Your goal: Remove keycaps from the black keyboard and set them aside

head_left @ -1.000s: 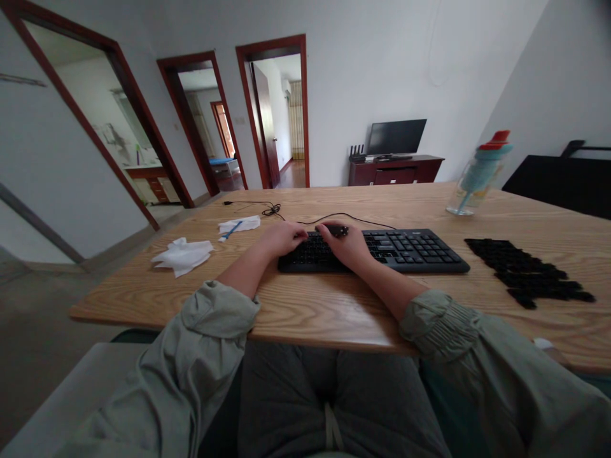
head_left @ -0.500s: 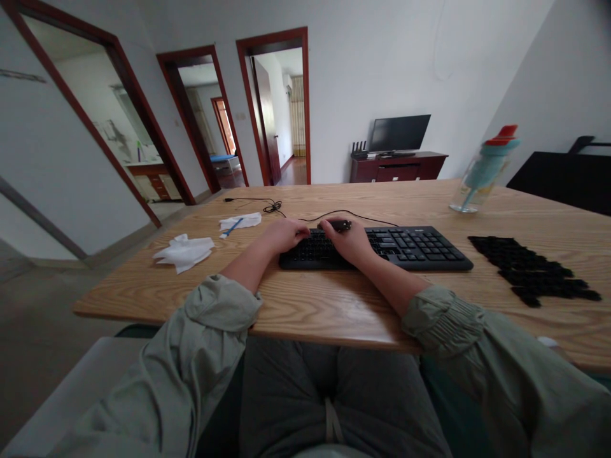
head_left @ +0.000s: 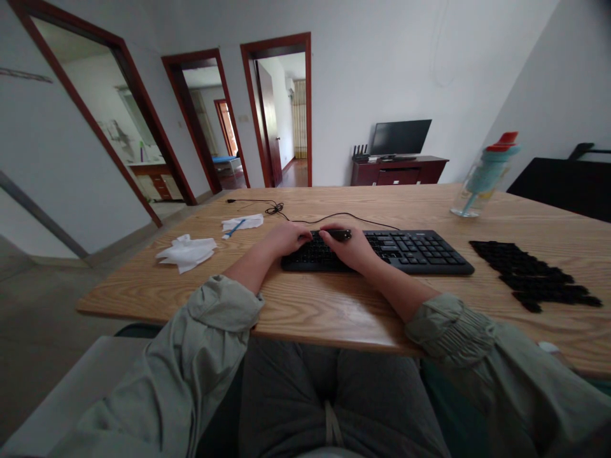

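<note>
A black keyboard (head_left: pixel 420 252) lies on the wooden table in front of me. My right hand (head_left: pixel 351 247) is closed around a short, thick black handle (head_left: pixel 340 235), held nearly level above the keyboard's left half; its working end is hidden, so its kind is unclear. My left hand (head_left: pixel 285 240) rests at the keyboard's left end, fingers curled and pinched near the upper left corner. What those fingers hold, if anything, is too small to make out. The tips of both hands are close together, a small gap between them.
Staggered rows of small black pieces (head_left: pixel 532 273), resembling keycaps, lie to the right. Behind them stands a water bottle (head_left: pixel 477 184). Crumpled tissue (head_left: pixel 187 253) and a folded tissue (head_left: pixel 252 221) with a blue-handled brush (head_left: pixel 235 228) are at left. The cable (head_left: pixel 344 214) runs behind the keyboard.
The whole view has shifted slightly, with the scene lower in the picture. Both hands stay at the keyboard, nearly in the same pose, and the right still grips the black handle.
</note>
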The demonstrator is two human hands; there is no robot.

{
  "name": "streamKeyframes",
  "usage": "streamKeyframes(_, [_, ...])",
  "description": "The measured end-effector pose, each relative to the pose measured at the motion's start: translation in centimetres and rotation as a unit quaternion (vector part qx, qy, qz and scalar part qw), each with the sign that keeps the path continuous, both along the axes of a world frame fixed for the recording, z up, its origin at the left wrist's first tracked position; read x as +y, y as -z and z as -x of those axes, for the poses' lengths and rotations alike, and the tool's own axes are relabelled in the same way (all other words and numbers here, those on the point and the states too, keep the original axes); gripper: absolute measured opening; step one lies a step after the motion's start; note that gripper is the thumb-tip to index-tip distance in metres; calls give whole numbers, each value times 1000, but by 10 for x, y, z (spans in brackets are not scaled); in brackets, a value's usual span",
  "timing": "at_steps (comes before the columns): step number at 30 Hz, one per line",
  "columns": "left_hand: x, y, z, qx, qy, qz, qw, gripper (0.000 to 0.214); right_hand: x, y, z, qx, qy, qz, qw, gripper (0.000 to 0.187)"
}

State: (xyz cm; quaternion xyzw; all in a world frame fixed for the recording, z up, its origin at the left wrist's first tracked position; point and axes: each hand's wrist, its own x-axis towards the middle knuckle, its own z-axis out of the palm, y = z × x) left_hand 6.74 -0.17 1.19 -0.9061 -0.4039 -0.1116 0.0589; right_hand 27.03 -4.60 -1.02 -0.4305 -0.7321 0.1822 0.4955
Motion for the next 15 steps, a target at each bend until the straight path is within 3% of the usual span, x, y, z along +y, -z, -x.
streamKeyframes(10, [-7,-2,-4,4,-10,-8,1000,28,2,-6,-8,4,-94,36,995,27])
streamKeyframes(15, [-8,-1,-6,-7,-57,-24,998,22,10,-10,-11,36,-103,87,990,28])
